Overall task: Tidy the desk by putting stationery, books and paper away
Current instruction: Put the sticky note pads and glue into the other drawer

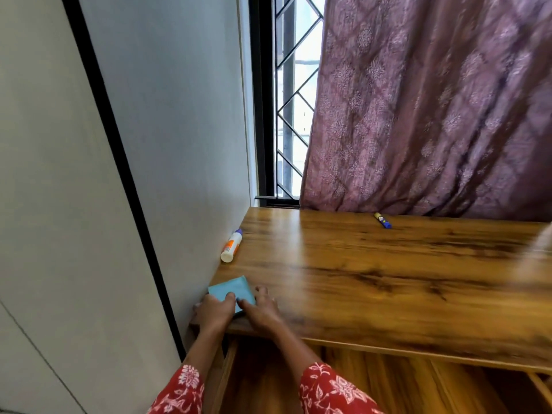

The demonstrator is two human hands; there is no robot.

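Two hands rest on one blue pad of paper (232, 289) at the desk's (388, 282) near left corner, against the wall. The left hand (215, 310) lies over its near left part with fingers loosely bent; the right hand (260, 307) presses its right edge with fingers nearly straight. One white glue bottle (230, 247) with an orange label lies along the left edge. One slim blue and yellow glue stick (382, 220) lies at the far edge, beneath a patterned mauve curtain (433, 109). The desktop is glossy wood grain.
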